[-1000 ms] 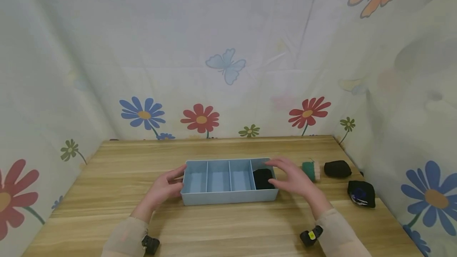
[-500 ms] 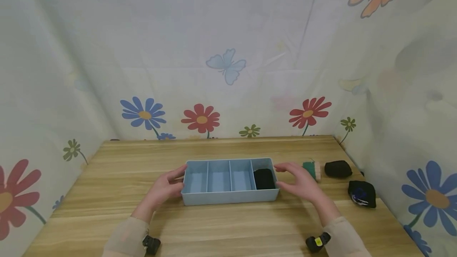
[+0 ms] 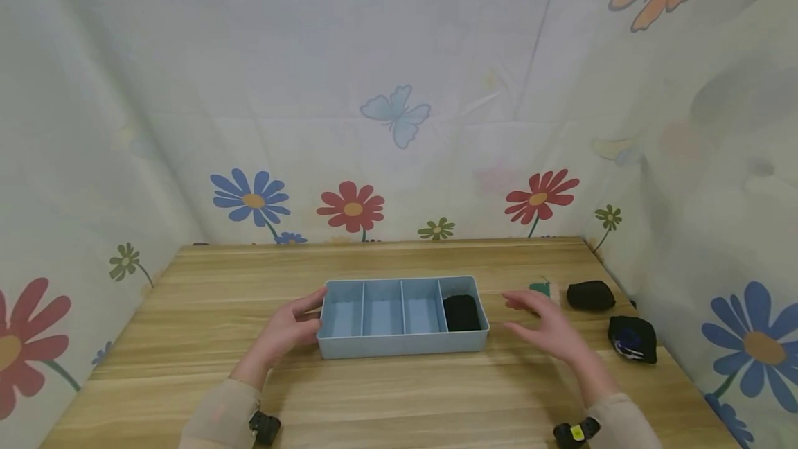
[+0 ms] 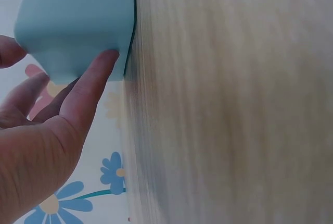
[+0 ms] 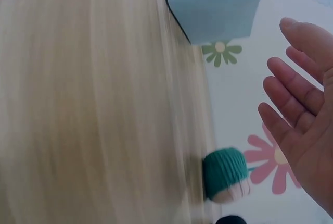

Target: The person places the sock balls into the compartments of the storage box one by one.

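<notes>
A light-blue box [image 3: 402, 345] with several compartments sits on the table. In its rightmost compartment lies a black, soft-looking bundle [image 3: 461, 313]. My left hand [image 3: 289, 324] rests against the box's left end. The left wrist view shows the thumb [image 4: 96, 86] nearly straight and touching that end wall. To the right of the box, apart from it, my right hand [image 3: 545, 324] hovers with fingers spread and nothing in them. Behind it is a green-and-cream ribbed bundle [image 5: 226, 169], partly hidden in the head view.
Two more dark bundles lie at the table's right: a black one [image 3: 589, 295] farther back and a black one with a blue-and-white pattern [image 3: 632, 339] nearer. A floral curtain [image 3: 399, 179] hangs behind the wooden table [image 3: 399, 407].
My right hand has drawn back to the right, from over the box's right end to a spot beside the green-and-cream bundle. The left hand and the box have stayed in place.
</notes>
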`<state>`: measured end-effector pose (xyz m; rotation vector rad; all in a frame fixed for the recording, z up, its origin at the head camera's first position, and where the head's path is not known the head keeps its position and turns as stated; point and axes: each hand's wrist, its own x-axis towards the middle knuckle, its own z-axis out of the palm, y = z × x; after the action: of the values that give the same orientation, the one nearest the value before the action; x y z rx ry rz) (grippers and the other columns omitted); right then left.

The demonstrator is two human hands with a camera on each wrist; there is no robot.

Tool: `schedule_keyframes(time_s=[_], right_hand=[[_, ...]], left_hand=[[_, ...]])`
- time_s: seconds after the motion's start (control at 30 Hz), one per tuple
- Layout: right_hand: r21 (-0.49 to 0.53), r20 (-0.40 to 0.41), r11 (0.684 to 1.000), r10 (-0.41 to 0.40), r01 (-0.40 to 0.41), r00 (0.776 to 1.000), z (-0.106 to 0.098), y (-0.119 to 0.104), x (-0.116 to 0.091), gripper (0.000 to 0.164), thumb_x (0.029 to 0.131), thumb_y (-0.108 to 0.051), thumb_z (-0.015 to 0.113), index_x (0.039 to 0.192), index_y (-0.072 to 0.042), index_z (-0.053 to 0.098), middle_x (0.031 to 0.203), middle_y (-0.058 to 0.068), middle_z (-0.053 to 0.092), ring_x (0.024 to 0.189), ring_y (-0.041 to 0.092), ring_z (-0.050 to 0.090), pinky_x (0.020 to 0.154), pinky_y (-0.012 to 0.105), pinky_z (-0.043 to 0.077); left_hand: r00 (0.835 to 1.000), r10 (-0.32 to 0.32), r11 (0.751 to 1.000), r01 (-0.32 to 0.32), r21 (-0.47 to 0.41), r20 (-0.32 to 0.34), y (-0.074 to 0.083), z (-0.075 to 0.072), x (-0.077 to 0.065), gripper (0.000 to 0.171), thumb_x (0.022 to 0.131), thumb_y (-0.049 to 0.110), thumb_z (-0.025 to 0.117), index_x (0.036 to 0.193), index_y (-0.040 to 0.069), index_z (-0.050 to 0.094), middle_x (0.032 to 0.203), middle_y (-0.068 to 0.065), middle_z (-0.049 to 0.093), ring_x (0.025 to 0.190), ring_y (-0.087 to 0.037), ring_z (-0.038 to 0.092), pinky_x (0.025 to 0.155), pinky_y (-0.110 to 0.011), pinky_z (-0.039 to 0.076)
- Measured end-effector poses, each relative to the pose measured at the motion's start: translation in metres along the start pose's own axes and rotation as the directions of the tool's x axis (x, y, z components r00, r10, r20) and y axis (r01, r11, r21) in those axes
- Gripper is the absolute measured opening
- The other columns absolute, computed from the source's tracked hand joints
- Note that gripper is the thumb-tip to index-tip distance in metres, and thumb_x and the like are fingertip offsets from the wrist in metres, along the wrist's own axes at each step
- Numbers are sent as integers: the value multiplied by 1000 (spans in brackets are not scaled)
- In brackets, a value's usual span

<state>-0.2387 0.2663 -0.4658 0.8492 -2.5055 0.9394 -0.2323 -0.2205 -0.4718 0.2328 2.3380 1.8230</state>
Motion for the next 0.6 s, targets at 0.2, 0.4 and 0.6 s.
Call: schedule_keyframes(time_s=[0.2, 0.4, 0.6], right_hand=[[4, 9, 997, 78, -78, 997, -9, 6, -12, 52, 79, -4, 81, 127, -2, 62, 111, 10, 68, 101, 27, 66, 88, 38, 54], [-7, -5, 998, 58, -58, 998, -21, 12, -21, 55, 76, -2, 83, 127, 0, 62, 110, 13, 68, 98, 29, 65, 87, 26, 52], [-74, -19, 995, 64, -65, 998, -34, 19, -33, 57, 74, -5, 85, 125, 2, 61, 105, 10, 68, 94, 28, 65, 85, 23, 51]], left_hand=[[1000, 5, 1000, -5, 4, 2, 1, 1, -1, 68, 88, 1, 59, 152, 2, 35, 153, -27, 34, 130, -45, 46, 88, -46, 55], [1000, -8, 1000, 8, 22, -3, 2, 2, -1, 68, 89, 2, 59, 153, 4, 36, 154, -26, 34, 131, -45, 46, 89, -45, 54], [1000, -11, 1000, 11, 7, -5, 1, 2, -1, 68, 88, 2, 59, 153, 4, 36, 154, -26, 34, 131, -44, 46, 89, -45, 54]])
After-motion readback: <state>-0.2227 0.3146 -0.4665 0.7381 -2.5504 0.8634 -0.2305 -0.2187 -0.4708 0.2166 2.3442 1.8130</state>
